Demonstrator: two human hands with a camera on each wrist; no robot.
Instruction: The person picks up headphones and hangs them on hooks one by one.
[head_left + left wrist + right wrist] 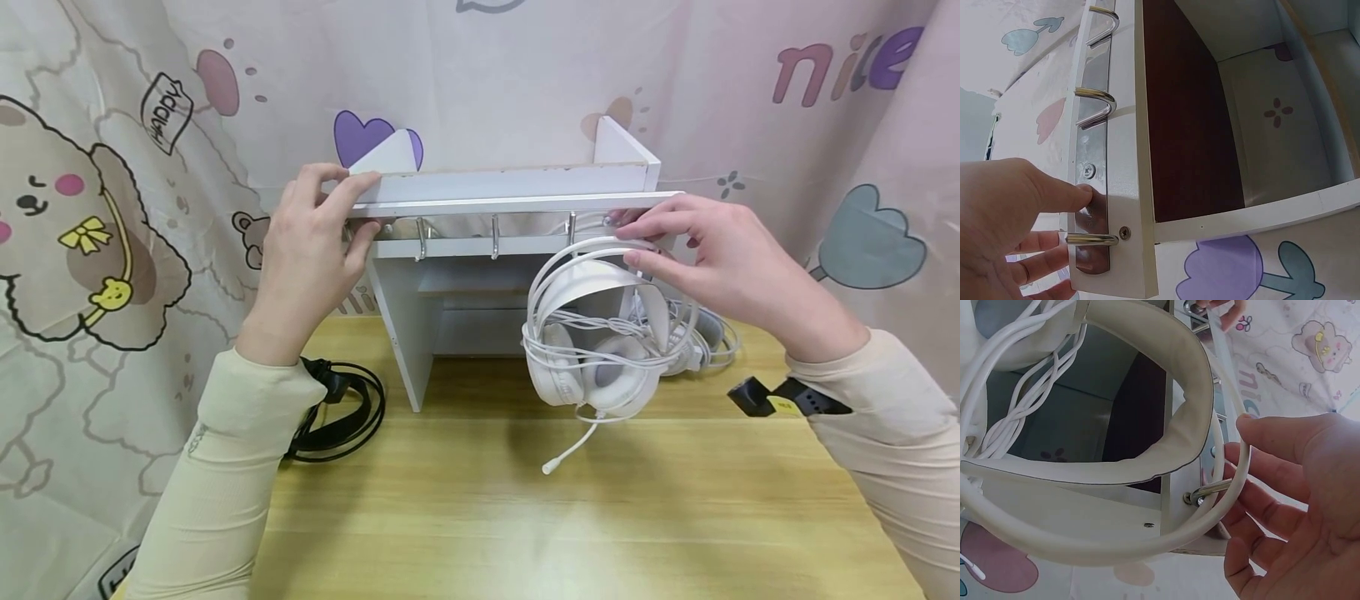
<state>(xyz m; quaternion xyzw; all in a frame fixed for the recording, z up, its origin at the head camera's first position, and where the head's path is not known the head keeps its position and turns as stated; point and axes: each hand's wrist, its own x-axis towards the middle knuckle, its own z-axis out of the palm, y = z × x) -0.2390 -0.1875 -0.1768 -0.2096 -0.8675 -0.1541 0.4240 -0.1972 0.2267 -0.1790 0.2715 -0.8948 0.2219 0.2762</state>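
A white desk shelf (517,202) carries a row of metal hooks (495,236) along its front rail. My left hand (307,250) grips the rail's left end. In the left wrist view its thumb (1072,195) presses the metal hook plate (1092,215), the other fingers behind. White headphones (592,333) with a microphone boom hang at the right end, their cable looped around them. My right hand (723,262) pinches the outer headband (1239,478) between thumb and fingers. In the right wrist view, the headband's hoops pass around the right hook (1210,490).
A coiled black cable (360,425) lies on the wooden table (465,508) left of the shelf. Behind the headphones at right sits another white-corded item (708,333). Printed curtains (487,92) enclose the back and sides.
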